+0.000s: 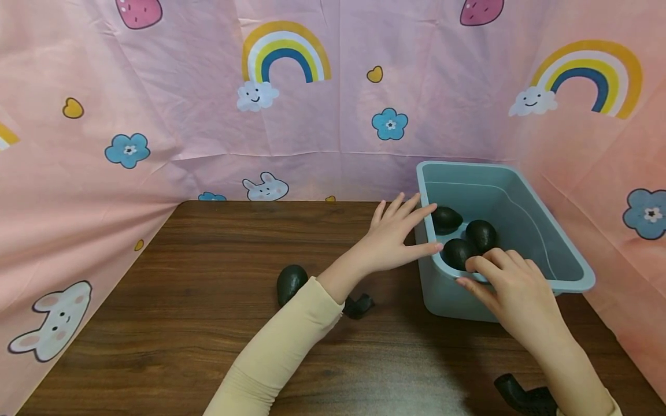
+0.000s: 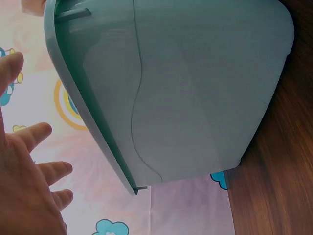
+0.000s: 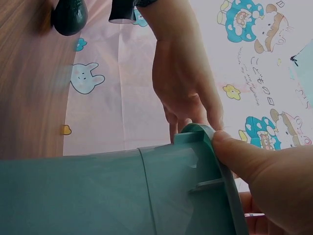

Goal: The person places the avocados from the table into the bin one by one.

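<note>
A grey-blue plastic bin (image 1: 567,254) stands at the right of the table. Three dark avocados (image 1: 481,236) lie inside it, toward its left and near side. My left hand (image 1: 392,240) is at the bin's left rim, fingers straight and spread, thumb tip right at the edge. In the left wrist view those fingers (image 2: 36,134) are apart from the rim. My right hand (image 1: 512,294) grips the near rim, thumb outside and curled fingers over the inner side. The right wrist view shows the thumb (image 3: 239,152) against the rim. Another avocado (image 1: 290,283) lies on the table beside the left sleeve.
Black wrist-worn camera mounts (image 1: 359,306) show at the left wrist and the right wrist. A brown wooden table (image 1: 208,323) spreads to the left of the bin. Pink printed cloth (image 1: 338,133) hangs behind and at both sides, close to the bin's back and right.
</note>
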Motion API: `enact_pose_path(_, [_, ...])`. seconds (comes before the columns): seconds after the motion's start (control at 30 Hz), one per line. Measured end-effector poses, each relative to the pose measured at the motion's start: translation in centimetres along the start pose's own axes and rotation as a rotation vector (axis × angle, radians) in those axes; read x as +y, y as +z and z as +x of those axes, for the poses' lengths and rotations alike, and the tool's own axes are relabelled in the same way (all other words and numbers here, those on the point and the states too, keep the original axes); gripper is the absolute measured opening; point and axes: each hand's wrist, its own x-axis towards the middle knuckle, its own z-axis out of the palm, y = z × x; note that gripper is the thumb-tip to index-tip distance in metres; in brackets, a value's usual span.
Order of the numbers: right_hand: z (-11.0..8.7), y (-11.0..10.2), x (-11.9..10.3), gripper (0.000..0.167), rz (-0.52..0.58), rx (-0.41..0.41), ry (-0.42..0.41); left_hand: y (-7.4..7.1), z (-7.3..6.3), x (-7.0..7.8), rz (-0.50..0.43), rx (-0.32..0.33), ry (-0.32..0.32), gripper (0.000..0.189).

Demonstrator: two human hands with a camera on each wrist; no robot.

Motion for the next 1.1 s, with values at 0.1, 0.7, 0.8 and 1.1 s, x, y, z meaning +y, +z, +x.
enact_pose_path(0.1, [0.0,0.0,0.0,0.063,0.002,-0.003,0.001,0.0,-0.5,-0.2,-0.004,-0.010,-0.006,0.077])
enact_pose_path(0.7, [-0.1,0.0,0.1,0.061,0.019,0.000,0.002,-0.9,-3.2,-1.2,-0.023,0.014,0.008,0.080])
enact_pose_path(0.8, [-0.1,0.0,0.1,0.059,0.027,-0.007,0.005,-1.1,-3.6,-1.3,-0.014,0.012,0.016,0.080])
enact_pose_path(1.1, [0.0,0.0,0.1,0.063,0.024,-0.013,0.016,-1.4,-4.9,-2.2,-0.018,0.042,0.038,0.081])
